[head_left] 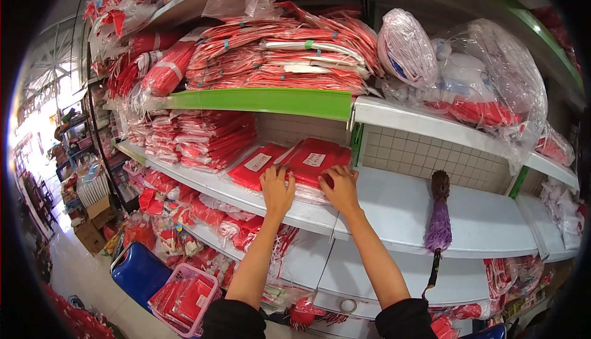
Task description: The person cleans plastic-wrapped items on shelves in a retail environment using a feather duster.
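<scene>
Two neighbouring piles of flat red packets in clear plastic lie on the middle shelf. The left red packet (257, 161) and the right red packet (313, 160) on top each carry a white label with handwriting I cannot read. My left hand (278, 186) rests on the front edge where the piles meet, fingers bent and apart. At the front right corner of the right pile is my right hand (340, 186), its thumb and fingers spread on the plastic. Both palms face down, and neither hand lifts anything.
A tall stack of red packets (209, 139) stands left on this shelf. Bundled packets (277, 56) and plastic-wrapped bags (462, 80) fill the shelf above. A purple feather duster (439, 222) hangs over the right shelf edge. Below are a pink basket (212, 277) and a blue chair (138, 274).
</scene>
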